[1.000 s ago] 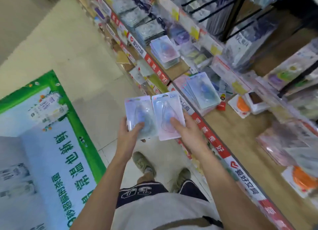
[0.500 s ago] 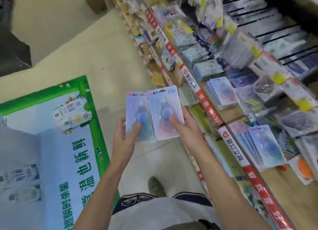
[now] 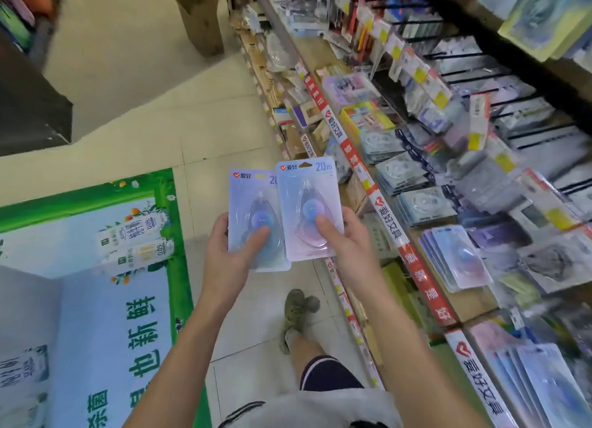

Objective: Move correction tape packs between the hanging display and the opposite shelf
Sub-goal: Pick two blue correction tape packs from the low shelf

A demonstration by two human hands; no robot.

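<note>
Packs of correction tape, two of them, are held side by side above the aisle floor: the left pack (image 3: 254, 222) in the left hand (image 3: 224, 261), the right pack (image 3: 309, 208) in the right hand (image 3: 347, 245), its edge overlapping the left one. Each grip is closed on its pack, thumb pressed on the blister front, fingers behind the card. The shelf (image 3: 426, 277) with red price strips runs along the right, with stacks of similar packs (image 3: 455, 257) lying on it. To place them well, it seems wise to keep one pack per hand, carry them flat, and lay each squarely onto a matching stack rather than dropping both together.
</note>
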